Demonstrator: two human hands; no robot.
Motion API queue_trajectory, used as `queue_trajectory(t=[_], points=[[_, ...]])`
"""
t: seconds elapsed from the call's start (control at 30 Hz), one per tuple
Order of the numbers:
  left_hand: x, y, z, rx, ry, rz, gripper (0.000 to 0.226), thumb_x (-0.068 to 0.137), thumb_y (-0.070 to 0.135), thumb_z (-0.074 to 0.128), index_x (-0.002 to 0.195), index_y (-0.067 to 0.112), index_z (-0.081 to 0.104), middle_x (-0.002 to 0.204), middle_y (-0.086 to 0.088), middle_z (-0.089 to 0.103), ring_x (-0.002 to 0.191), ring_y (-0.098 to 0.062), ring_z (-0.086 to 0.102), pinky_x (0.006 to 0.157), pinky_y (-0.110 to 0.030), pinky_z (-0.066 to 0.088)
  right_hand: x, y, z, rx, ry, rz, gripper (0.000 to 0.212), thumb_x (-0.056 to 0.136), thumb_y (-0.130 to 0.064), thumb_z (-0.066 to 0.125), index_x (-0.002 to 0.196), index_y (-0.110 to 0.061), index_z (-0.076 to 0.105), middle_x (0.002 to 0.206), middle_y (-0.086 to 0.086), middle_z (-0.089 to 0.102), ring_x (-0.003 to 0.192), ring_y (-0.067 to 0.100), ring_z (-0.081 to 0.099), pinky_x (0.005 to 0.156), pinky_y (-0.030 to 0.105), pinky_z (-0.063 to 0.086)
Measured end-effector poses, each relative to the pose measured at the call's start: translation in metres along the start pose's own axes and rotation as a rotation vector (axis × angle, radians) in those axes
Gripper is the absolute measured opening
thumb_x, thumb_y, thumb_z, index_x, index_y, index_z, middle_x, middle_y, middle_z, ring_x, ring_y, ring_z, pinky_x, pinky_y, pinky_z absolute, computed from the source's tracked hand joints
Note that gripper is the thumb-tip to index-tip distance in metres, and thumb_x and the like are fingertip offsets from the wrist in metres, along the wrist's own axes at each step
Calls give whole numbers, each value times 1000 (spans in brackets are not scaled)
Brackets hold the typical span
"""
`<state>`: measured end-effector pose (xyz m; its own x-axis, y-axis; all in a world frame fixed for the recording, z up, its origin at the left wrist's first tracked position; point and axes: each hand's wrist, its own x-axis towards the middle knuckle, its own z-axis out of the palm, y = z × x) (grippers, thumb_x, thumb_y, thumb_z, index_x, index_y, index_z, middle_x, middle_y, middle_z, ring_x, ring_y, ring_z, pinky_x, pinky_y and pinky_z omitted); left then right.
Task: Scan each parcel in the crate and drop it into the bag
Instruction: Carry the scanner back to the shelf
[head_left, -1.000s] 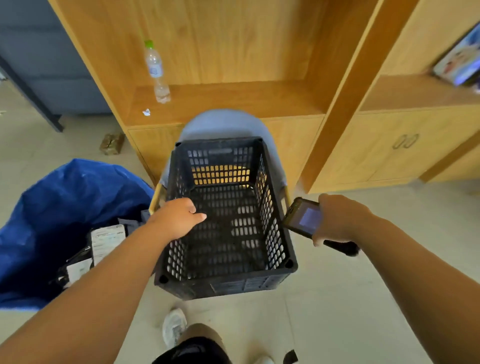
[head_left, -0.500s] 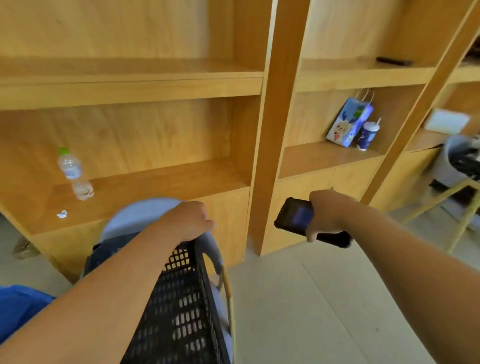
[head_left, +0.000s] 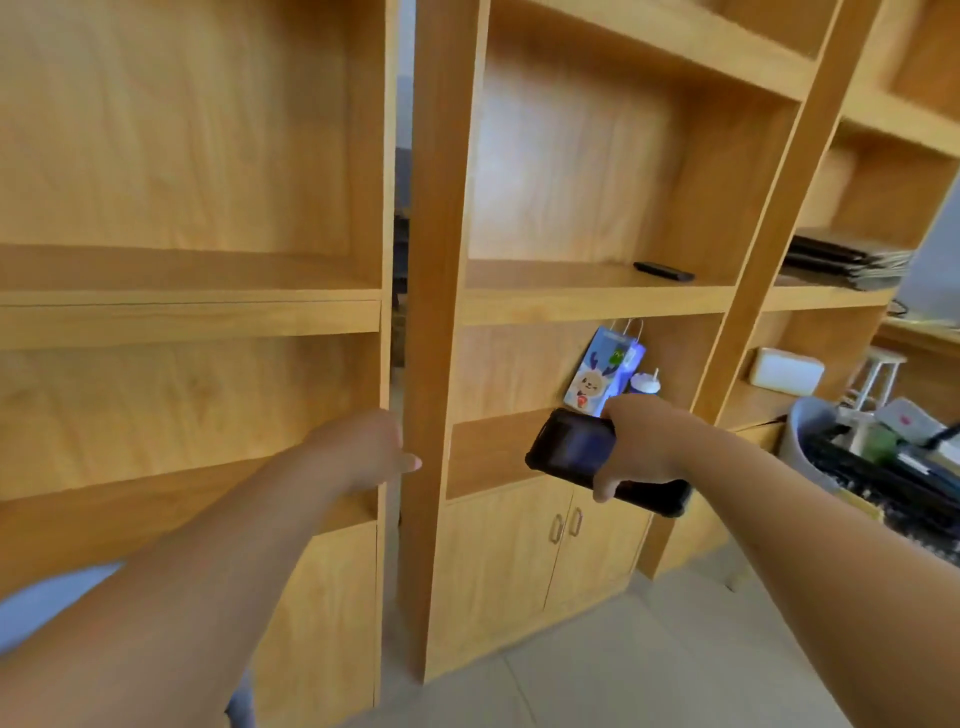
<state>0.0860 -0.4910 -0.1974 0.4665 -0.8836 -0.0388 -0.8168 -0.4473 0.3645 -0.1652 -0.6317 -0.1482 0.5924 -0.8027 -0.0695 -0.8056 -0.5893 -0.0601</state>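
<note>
My right hand (head_left: 641, 441) grips a black handheld scanner (head_left: 571, 449), its dim screen facing me, held in the air in front of the wooden shelving. My left hand (head_left: 369, 449) hangs in the air at the same height, fingers loosely curled, holding nothing. The black crate and the blue bag are out of view. Only a pale blue chair back (head_left: 47, 603) shows at the bottom left edge.
Tall wooden shelves with cabinet doors (head_left: 566, 525) fill the view. A cartoon paper bag (head_left: 602, 371) and a cup (head_left: 645, 385) stand on one shelf, a black remote (head_left: 664, 271) on the shelf above. A grey bin (head_left: 810, 441) with clutter stands at the right.
My head has swung up and to the right, so the crate and bag have left the view. My left hand has let go of the crate's rim. The scanner stays in my right hand.
</note>
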Motion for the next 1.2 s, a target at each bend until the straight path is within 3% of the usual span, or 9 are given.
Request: queue_trajectory(t=[0.13,0.2,0.4,0.63,0.83,1.07,1.2], points=[[27,47,-2,-5,34,-15,26,88,45,60,91,20,61,99,1,62,87,-13,57,66,-27,44,37,44,-22,79,38,-50,67,46,-51,83,97,-19,52,91,0,56,78,16,56,63,27,49],[42,64,-8,6,52,-21,27,88,46,61,89,18,63,101,-2,64,90,-17,59,72,-31,47,58,58,-34,108,70,-52,66,48,-49,83,98,-19,52,89,0,57,77,15,57,65,28,51],[98,86,-32,59,101,-47,30,86,45,62,83,15,57,89,-1,53,79,-20,49,62,-28,36,137,74,-61,261,165,-46,66,44,-45,86,93,-16,52,86,2,59,74,17,57,53,26,44],[186,92,-53,152,176,-4,25,84,50,61,85,25,60,87,7,60,79,-12,58,69,-30,51,241,72,-74,419,295,-23,58,48,-44,86,77,-19,43,82,2,54,65,14,52,45,25,35],[245,104,-58,203,180,-2,26,83,55,60,90,30,58,90,10,58,80,-10,57,69,-30,52,316,74,-77,418,306,3,52,57,-40,82,85,-19,43,75,0,54,63,14,52,46,26,41],[293,128,-46,258,149,-36,34,85,58,57,102,28,58,92,11,55,83,-10,56,75,-33,52,401,90,-85,378,241,-1,40,61,-40,77,70,-20,44,71,-1,54,58,15,53,43,22,36],[314,147,-36,279,129,-104,34,86,59,54,104,30,55,93,13,53,85,-10,55,73,-29,50,442,99,-85,383,200,-46,29,60,-42,68,68,-21,49,65,-1,55,53,16,53,48,22,39]])
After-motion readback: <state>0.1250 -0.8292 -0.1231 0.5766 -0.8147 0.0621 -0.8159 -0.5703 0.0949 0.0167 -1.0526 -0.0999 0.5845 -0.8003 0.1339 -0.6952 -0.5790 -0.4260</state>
